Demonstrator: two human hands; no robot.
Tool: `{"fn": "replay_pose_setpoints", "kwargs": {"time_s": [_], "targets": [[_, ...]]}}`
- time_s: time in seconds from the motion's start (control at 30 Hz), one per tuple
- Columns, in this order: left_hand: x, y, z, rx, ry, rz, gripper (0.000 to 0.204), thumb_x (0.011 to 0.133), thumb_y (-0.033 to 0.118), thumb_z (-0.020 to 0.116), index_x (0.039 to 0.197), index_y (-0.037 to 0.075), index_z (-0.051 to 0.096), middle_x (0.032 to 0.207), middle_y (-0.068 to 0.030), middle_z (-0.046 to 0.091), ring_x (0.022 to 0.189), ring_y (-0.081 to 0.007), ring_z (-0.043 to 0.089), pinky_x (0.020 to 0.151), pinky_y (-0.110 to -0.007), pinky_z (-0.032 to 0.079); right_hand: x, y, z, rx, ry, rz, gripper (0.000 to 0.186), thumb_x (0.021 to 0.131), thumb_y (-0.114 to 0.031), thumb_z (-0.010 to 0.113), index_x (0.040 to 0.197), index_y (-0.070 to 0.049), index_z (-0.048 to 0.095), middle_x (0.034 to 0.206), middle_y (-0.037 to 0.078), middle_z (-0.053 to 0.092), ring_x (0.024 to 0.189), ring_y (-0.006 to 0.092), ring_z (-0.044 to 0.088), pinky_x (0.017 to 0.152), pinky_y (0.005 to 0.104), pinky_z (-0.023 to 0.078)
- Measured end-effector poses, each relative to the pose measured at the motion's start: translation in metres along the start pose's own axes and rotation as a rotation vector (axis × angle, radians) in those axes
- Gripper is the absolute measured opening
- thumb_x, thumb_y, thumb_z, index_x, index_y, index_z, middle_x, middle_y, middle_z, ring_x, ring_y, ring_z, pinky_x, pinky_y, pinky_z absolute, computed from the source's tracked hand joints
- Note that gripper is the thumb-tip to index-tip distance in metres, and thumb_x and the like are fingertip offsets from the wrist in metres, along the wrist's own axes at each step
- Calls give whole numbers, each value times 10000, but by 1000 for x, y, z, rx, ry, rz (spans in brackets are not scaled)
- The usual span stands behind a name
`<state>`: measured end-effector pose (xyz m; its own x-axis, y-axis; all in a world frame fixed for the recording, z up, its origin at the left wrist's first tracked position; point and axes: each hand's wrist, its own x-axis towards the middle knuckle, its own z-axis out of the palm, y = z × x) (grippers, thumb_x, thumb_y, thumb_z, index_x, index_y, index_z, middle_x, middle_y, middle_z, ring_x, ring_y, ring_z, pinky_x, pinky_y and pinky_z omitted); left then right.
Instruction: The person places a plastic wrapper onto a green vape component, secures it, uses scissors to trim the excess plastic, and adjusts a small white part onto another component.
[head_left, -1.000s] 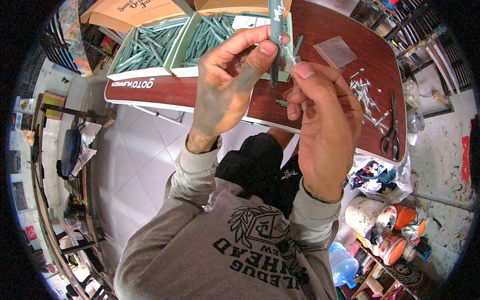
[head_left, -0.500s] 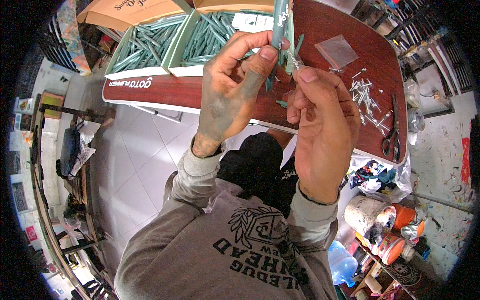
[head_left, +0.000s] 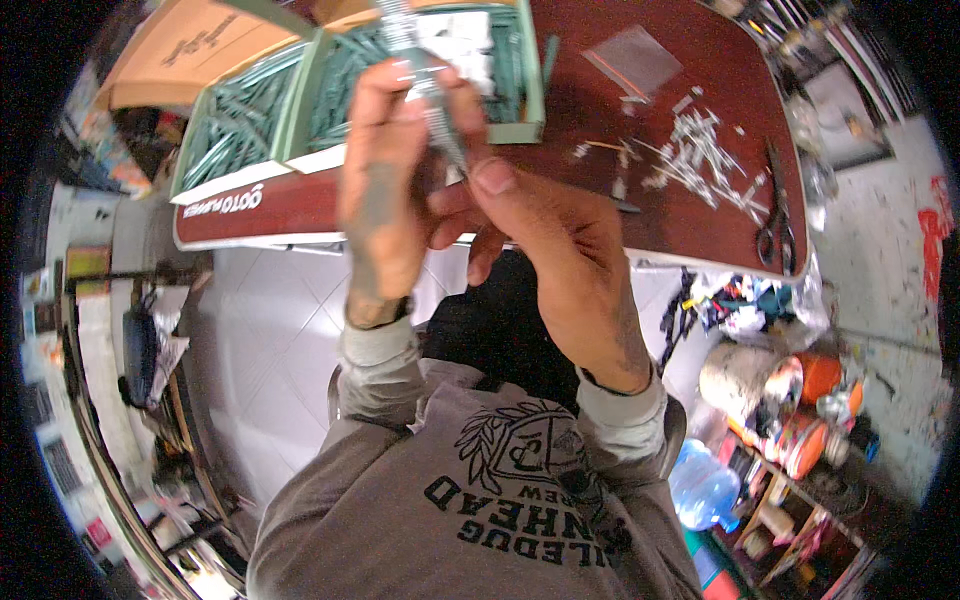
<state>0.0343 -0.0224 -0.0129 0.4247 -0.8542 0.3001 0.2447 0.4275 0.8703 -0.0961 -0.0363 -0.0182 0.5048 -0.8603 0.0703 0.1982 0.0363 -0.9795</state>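
Between the thumb and fingers of my left hand (head_left: 385, 200), a slim teal pen (head_left: 437, 122) is held tilted, its pointed end down and to the right. Motion smears the pen and that hand. My right hand (head_left: 565, 240) has its thumb and index finger pinched together at the pen's lower tip; whatever lies between those fingertips is hidden. Behind my left hand, two green open boxes are filled with similar teal pens: a left box (head_left: 185, 187) and a right box (head_left: 520, 131). Small white pieces (head_left: 465, 50) lie on the pens in the right one.
On the dark red table (head_left: 590, 115) lie a clear zip bag (head_left: 632, 62), a heap of thin white plastic pieces (head_left: 700, 150) and black scissors (head_left: 776, 225). A loose teal pen (head_left: 550, 58) rests beside the right box. Buckets and a blue water jug (head_left: 703, 485) stand at lower right.
Both hands have shifted left and slightly down, carrying the pen along. My right fingertips have come to the pen's lower tip. The whole view has also shifted a little.
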Motion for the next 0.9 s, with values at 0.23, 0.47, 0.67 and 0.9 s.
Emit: {"fn": "replay_pose_setpoints", "kwargs": {"time_s": [0.23,0.47,0.67,0.9], "targets": [[-6,-12,-38,-357,-312,-35,220,1017,211,425,1148,34,429,820,-78,447,708,-174,449,636,-319,404,-14,23,-128,-946,331,-162,142,914,-85,659,1031,-17,704,911,79,705,659,109,595,570,246,449],[-37,-47,-42,-466,-266,-213,217,1025,223,397,1105,26,440,797,-91,458,649,-161,461,552,-290,389,-14,40,-176,-1296,368,-328,173,852,-98,670,1014,-46,698,883,97,676,712,191,617,631,311,483],[-52,-60,-21,-433,-408,-506,283,1038,326,388,1123,66,460,714,-51,487,589,-120,451,517,-254,336,-64,35,-389,-1861,545,-104,383,878,-310,678,1150,-57,587,911,172,671,831,359,659,746,461,513],[-53,-57,-3,-539,-439,-628,309,1049,357,352,1135,83,465,704,-39,507,594,-92,451,511,-228,306,-63,9,-411,-1454,456,250,433,854,-236,675,1247,-91,565,873,89,618,791,218,591,715,352,486]]}}
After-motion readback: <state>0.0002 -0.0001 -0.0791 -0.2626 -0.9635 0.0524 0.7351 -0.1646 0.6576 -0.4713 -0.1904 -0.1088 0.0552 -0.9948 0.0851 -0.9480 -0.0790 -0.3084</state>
